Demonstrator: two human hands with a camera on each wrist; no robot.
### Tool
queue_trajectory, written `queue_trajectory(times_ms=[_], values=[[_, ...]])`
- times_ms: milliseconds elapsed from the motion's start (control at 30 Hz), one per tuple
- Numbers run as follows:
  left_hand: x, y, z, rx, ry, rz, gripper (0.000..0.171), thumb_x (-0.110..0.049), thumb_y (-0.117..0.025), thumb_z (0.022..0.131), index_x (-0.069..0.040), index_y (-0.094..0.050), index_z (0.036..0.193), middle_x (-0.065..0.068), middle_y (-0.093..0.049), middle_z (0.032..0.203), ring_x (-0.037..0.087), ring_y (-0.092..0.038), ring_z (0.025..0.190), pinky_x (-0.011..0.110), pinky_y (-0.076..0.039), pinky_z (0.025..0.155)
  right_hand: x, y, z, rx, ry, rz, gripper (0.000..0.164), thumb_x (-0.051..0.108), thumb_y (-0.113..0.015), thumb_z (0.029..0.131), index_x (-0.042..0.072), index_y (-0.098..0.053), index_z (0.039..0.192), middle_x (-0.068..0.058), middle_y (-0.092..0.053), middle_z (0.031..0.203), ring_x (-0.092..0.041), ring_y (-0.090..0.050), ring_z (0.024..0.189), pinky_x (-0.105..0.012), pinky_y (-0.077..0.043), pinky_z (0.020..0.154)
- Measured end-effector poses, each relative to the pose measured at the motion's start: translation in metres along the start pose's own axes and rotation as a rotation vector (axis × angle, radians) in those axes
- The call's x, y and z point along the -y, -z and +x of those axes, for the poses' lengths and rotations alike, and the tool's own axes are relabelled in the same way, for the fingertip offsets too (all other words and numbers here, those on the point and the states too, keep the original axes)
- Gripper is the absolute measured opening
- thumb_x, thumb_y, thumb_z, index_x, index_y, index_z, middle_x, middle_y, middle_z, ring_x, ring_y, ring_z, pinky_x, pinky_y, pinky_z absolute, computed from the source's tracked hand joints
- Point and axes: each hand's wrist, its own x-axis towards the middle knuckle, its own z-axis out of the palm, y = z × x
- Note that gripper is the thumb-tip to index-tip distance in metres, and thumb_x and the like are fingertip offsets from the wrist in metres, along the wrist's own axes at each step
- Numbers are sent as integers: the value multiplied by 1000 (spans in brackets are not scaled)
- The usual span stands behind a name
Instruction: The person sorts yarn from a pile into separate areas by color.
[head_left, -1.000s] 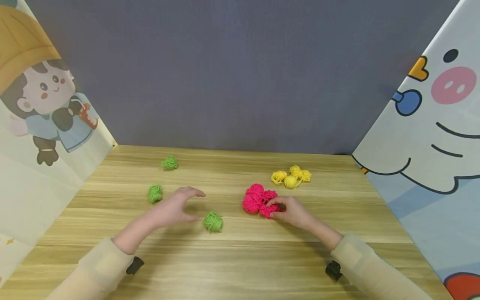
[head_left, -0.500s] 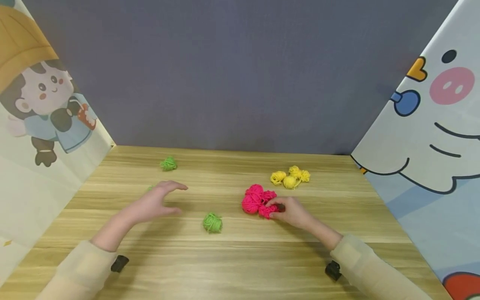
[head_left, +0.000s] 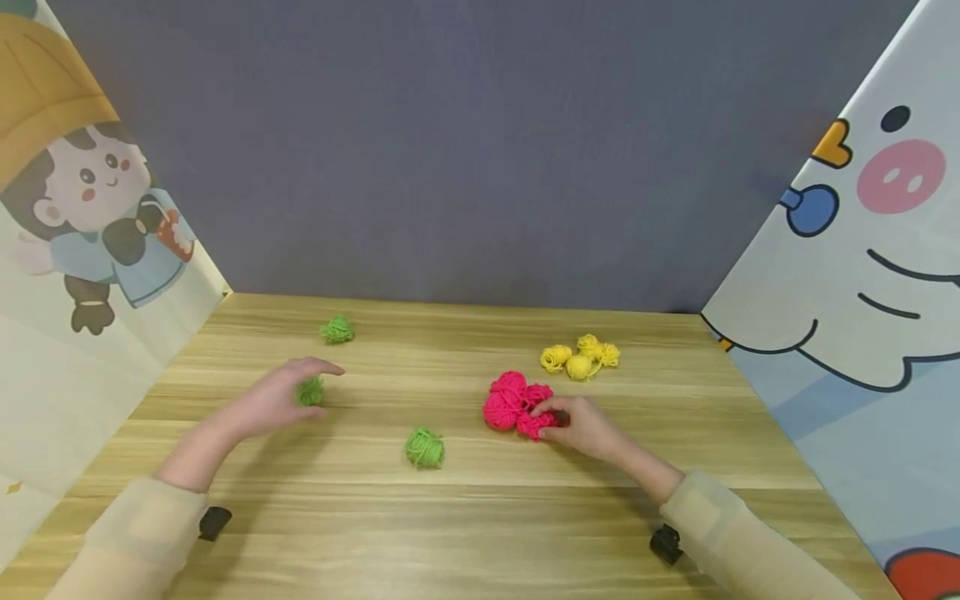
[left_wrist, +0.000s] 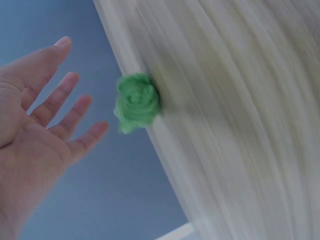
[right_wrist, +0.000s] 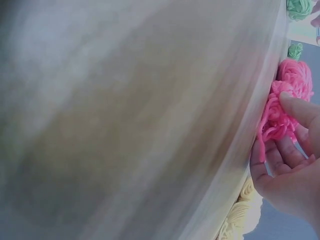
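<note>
My left hand (head_left: 272, 402) hovers with thumb and fingers spread beside a small green yarn ball (head_left: 309, 392), partly covering it in the head view. In the left wrist view a gap shows between the fingertips and a green yarn ball (left_wrist: 136, 102). My right hand (head_left: 588, 427) pinches a pink yarn ball (head_left: 531, 427) between thumb and fingers. That ball sits against other pink yarn balls (head_left: 506, 402) in a tight cluster. From the right wrist, the thumb lies over the pink yarn (right_wrist: 280, 117) and a loose strand hangs down.
Several yellow yarn balls (head_left: 579, 365) are grouped behind the pink ones. One green yarn ball (head_left: 425, 448) lies at the middle front, another green yarn ball (head_left: 337, 329) at the back left. A grey panel (head_left: 465, 167) stands along the wooden table's (head_left: 480, 533) back edge.
My left hand has moved left, away from the middle green yarn ball, to the green ball at the left. The right hand has stayed on the pink yarn ball.
</note>
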Motion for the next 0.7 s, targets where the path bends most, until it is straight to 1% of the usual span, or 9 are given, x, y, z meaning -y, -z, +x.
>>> queue_trajectory(times_ms=[100, 200, 300, 500, 700], values=[[6, 4, -1, 0, 9, 10, 57, -4, -76, 76, -4, -54, 128, 19, -53, 130, 43, -45, 122, 59, -38, 99, 1, 0, 0, -1, -2, 0, 22, 14, -76, 78, 15, -71, 100, -5, -69, 104, -16, -61, 93, -27, -50, 75], [11, 7, -2, 7, 15, 17, 55, 4, -71, 76, -4, -54, 128, 20, -53, 130, 44, -45, 122, 60, -37, 99, 1, 1, 0, 1, -5, 1, 22, 14, -76, 78, 15, -71, 100, -5, -69, 104, -16, -61, 93, -27, -50, 75], [15, 10, -3, 18, 14, 17, 57, 11, -66, 73, -3, -55, 126, 22, -53, 130, 46, -44, 122, 61, -37, 99, 1, 1, 0, 5, -10, 7, 23, 14, -76, 78, 15, -71, 100, -5, -69, 104, -16, -61, 93, -28, -50, 75], [26, 11, -1, 25, 8, 47, 56, 16, -63, 69, -2, -58, 122, 21, -56, 126, 44, -47, 119, 60, -38, 99, 0, 0, 0, 5, -12, 5, 23, 14, -76, 78, 16, -71, 100, -5, -69, 106, -18, -61, 97, -31, -51, 78], [33, 11, 2, 39, -25, 94, 54, 21, -57, 64, 0, -62, 114, 20, -61, 117, 44, -51, 114, 59, -39, 98, 0, 0, 1, 6, -14, 3, 23, 15, -77, 78, 17, -71, 100, -5, -69, 106, -18, -61, 97, -31, -51, 79]])
